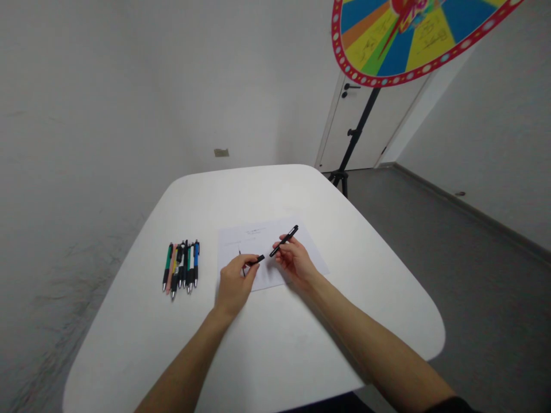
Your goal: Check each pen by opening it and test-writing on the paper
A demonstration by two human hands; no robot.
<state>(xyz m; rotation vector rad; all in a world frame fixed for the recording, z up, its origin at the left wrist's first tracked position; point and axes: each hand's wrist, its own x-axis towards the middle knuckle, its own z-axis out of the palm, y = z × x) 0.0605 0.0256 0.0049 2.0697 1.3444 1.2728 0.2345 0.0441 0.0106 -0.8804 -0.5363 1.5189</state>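
Over a sheet of white paper [267, 281], both my hands work close together. My left hand [235, 279] pinches a short black pen piece [260, 259] between thumb and fingers. A thin dark stick like a pen refill [240, 253] shows partly behind those fingers; whether it lies on the paper or is held, I cannot tell. My right hand [297, 262] is closed around a black pen [291, 234] with a clip, tilted up to the right. A small gap separates the pen's lower end from the short piece. The paper bears some dark scribbles [253, 232].
Several pens [181, 267] in black, green, blue, pink and yellow lie side by side on the left of the white table [241, 192]. Beyond the table's far right corner, a colourful prize wheel [387, 43] stands on a black tripod [357, 135] before a door [361, 120].
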